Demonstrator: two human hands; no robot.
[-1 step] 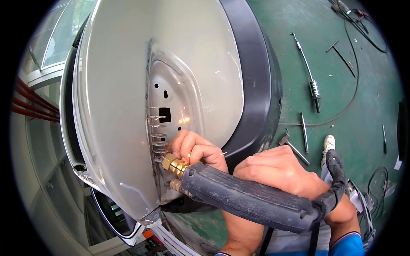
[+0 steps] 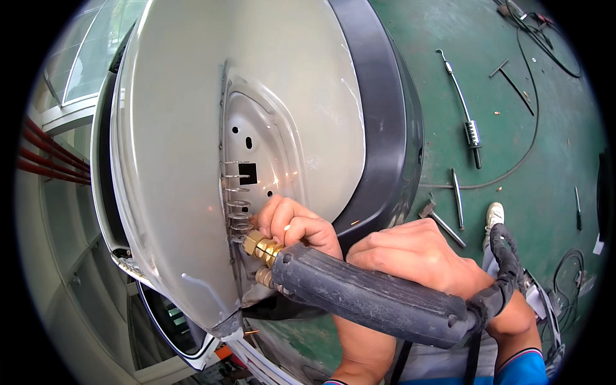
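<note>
My right hand (image 2: 420, 256) is wrapped over the black handle of a welding gun (image 2: 369, 292). Its brass-coloured head (image 2: 258, 246) points left at a seam in a beige-silver car body panel (image 2: 183, 147). Along that seam stands a wavy metal wire (image 2: 239, 204) with several loops. My left hand (image 2: 298, 224) is closed beside the gun's head, thumb and fingers pinched at the wire's lower loops; the fingertips are partly hidden. Below the head, a second ribbed brass-coloured fitting (image 2: 264, 276) shows at the gun's underside. A few small sparks fly around the panel.
A black bumper (image 2: 391, 128) curves along the panel's right side. On the green floor lie a slide hammer (image 2: 473, 138), a T-shaped bar (image 2: 513, 86), a metal rod (image 2: 457, 199), a hammer (image 2: 443, 224) and cables (image 2: 536, 122). The gun's thick cable (image 2: 504, 263) runs by my right wrist.
The bright sparks over the panel's recess have faded, and others appear near the bumper and the panel's lower corner. Both hands and the gun stay almost in place.
</note>
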